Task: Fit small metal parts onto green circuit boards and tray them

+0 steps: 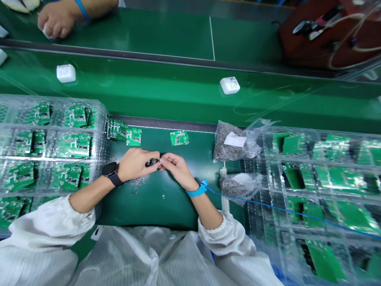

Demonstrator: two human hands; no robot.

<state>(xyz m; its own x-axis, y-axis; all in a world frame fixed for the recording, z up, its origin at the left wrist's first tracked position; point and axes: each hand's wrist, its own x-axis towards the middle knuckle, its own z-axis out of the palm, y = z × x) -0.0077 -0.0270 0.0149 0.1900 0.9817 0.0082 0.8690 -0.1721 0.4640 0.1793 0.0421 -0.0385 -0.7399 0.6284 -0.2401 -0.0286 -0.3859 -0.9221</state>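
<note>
My left hand (137,163), with a dark watch above it, is closed round a circuit board (152,162) that is mostly hidden by the fingers. Fingertips of my right hand (176,169) are pinched together at the right edge of that board; what lies between them is too small to make out. Beyond the hands, one green circuit board (179,138) lies flat on the green tabletop (175,214). Another board (133,136) lies at the left, by a standing row of boards (117,129). Small metal parts (137,182) are scattered under my left wrist, and a single one (163,196) sits nearer me.
Clear divided trays with boards stand at left (99,139) and right (269,167). Two plastic bags (229,141) of small parts lie at right. A blue wrist cord (268,204) crosses the right tray. White blocks (230,85) rest beyond; a co-worker's hand (58,20) is at far left.
</note>
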